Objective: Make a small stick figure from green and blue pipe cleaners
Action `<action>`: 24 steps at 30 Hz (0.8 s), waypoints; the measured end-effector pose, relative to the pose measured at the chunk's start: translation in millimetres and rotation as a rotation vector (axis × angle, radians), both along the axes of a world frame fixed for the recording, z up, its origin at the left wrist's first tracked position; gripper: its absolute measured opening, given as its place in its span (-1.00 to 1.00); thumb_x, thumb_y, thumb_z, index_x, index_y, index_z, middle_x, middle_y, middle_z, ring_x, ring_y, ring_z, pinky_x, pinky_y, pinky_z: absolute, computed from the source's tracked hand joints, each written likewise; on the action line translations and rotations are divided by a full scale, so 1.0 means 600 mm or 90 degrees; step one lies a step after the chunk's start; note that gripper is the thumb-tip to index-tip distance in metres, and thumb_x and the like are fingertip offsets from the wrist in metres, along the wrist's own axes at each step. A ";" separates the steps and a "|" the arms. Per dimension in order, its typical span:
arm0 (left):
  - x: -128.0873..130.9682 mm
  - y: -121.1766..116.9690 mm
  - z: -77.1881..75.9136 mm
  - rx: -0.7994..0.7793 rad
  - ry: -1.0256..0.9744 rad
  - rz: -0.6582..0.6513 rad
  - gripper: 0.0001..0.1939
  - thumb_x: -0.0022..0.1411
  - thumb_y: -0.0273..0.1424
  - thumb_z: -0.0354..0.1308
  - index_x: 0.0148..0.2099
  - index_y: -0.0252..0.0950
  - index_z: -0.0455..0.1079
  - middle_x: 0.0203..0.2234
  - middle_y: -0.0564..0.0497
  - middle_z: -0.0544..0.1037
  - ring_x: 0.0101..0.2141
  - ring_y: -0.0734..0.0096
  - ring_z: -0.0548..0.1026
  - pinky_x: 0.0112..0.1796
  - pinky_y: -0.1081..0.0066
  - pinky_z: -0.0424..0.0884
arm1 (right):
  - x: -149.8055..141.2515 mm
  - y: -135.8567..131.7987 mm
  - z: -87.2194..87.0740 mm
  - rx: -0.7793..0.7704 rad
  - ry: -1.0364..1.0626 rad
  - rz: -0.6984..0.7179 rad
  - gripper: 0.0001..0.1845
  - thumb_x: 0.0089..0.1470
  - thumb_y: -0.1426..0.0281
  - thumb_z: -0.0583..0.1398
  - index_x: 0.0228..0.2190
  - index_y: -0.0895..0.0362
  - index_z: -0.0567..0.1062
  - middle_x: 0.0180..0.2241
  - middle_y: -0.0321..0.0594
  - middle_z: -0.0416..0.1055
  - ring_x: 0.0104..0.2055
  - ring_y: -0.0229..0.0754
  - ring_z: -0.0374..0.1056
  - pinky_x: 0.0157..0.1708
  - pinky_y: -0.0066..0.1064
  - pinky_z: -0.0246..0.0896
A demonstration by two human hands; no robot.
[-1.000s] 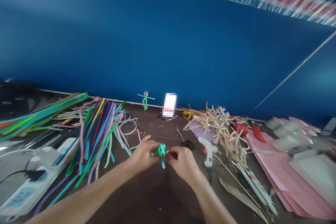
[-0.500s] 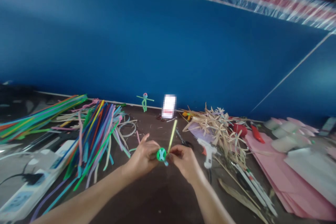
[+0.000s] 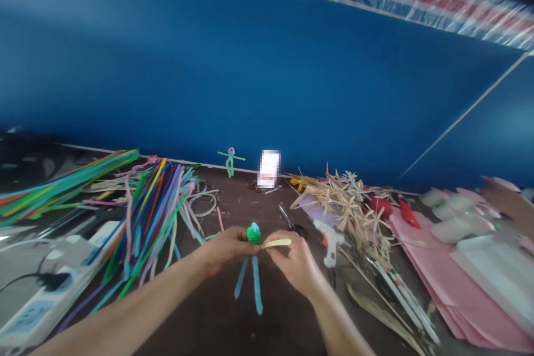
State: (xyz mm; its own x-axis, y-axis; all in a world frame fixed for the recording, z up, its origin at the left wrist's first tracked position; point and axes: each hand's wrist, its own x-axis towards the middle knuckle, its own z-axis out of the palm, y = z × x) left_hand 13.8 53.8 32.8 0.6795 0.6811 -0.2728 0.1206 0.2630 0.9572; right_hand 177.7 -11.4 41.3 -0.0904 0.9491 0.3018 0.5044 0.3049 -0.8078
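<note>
Between my hands is a small pipe-cleaner figure with a green and light-blue head (image 3: pixel 253 234) and two blue legs (image 3: pixel 257 289) hanging down over the brown table. My left hand (image 3: pixel 228 246) is closed, pinching the figure just below its head. My right hand (image 3: pixel 292 256) is closed too, its thumb and fingers gripping a pale yellow pipe cleaner (image 3: pixel 277 243) that lies level and meets the figure's neck. Whether the yellow piece is wound round the figure cannot be made out. A finished-looking green pipe-cleaner doll (image 3: pixel 230 162) stands at the back by the blue wall.
Bundled coloured pipe cleaners (image 3: pixel 156 211) and a white power strip (image 3: pixel 45 300) lie on the left. Scissors (image 3: pixel 292 222), a white glue gun (image 3: pixel 331 242), dry straw strips (image 3: pixel 354 206) and pink sheets (image 3: pixel 438 267) are on the right. A blurred-out white rectangle (image 3: pixel 268 169) stands behind.
The figure has tipped from head-on to upright, so its blue legs now hang in sight. The yellow pipe cleaner has swung from standing up to lying level.
</note>
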 end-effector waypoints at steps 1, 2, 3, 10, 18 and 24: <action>-0.001 0.000 -0.001 -0.024 -0.001 -0.002 -0.82 -0.18 -0.37 0.23 -0.47 -0.37 0.45 -0.61 0.09 0.45 -0.47 0.45 0.34 -0.30 0.44 0.18 | 0.001 -0.001 0.002 0.005 -0.017 0.008 -0.86 -0.09 0.55 0.11 -0.49 0.14 0.45 -0.47 -0.29 0.43 -0.38 -0.26 0.31 -0.29 -0.47 0.10; -0.001 0.001 -0.003 -0.050 -0.001 -0.001 -0.82 -0.20 -0.37 0.24 -0.47 -0.36 0.45 -0.61 0.10 0.44 -0.47 0.46 0.33 -0.31 0.44 0.18 | 0.002 -0.001 0.004 0.014 -0.039 0.013 -0.88 -0.09 0.54 0.12 -0.49 0.13 0.45 -0.47 -0.30 0.43 -0.37 -0.26 0.31 -0.28 -0.46 0.08; 0.000 0.001 -0.005 -0.077 0.003 0.007 -0.82 -0.21 -0.38 0.24 -0.47 -0.36 0.44 -0.62 0.10 0.43 -0.46 0.46 0.33 -0.32 0.44 0.18 | 0.003 -0.002 0.006 0.025 -0.064 0.017 -0.89 -0.08 0.53 0.13 -0.50 0.12 0.45 -0.48 -0.31 0.43 -0.38 -0.27 0.30 -0.27 -0.44 0.07; 0.004 -0.001 -0.014 -0.244 -0.004 0.081 -0.81 -0.30 -0.42 0.27 -0.57 -0.34 0.32 -0.73 0.19 0.28 -0.61 0.60 0.22 -0.49 0.53 0.14 | 0.009 -0.003 0.003 0.172 -0.245 0.054 -0.78 0.02 0.56 0.05 -0.42 0.06 0.46 -0.47 -0.28 0.39 -0.32 -0.25 0.24 -0.08 -0.26 -0.08; -0.010 0.002 -0.013 0.183 0.136 0.007 -0.79 -0.14 -0.29 0.17 -0.58 -0.36 0.33 -0.72 0.17 0.26 -0.58 0.54 0.22 -0.48 0.51 0.12 | 0.018 0.001 -0.004 0.038 -0.170 0.087 -0.80 -0.01 0.52 0.09 -0.36 0.09 0.48 -0.39 -0.25 0.42 -0.29 -0.25 0.28 -0.24 -0.43 0.12; -0.012 0.002 -0.012 0.497 0.222 -0.014 -0.81 -0.09 -0.25 0.14 -0.55 -0.28 0.38 -0.67 0.14 0.40 -0.55 0.47 0.33 -0.15 0.36 0.12 | 0.016 0.013 -0.010 -0.144 -0.112 0.073 -0.87 -0.06 0.45 0.13 -0.48 0.19 0.48 -0.52 -0.30 0.44 -0.46 -0.26 0.32 -0.45 -0.53 0.12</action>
State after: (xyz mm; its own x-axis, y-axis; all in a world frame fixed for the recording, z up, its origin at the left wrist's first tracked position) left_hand 6.6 55.2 25.6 0.6596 0.7480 0.0730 0.4388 -0.4621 0.7707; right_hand 187.2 -3.8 35.5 -0.2330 0.9709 0.0546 0.6156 0.1907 -0.7646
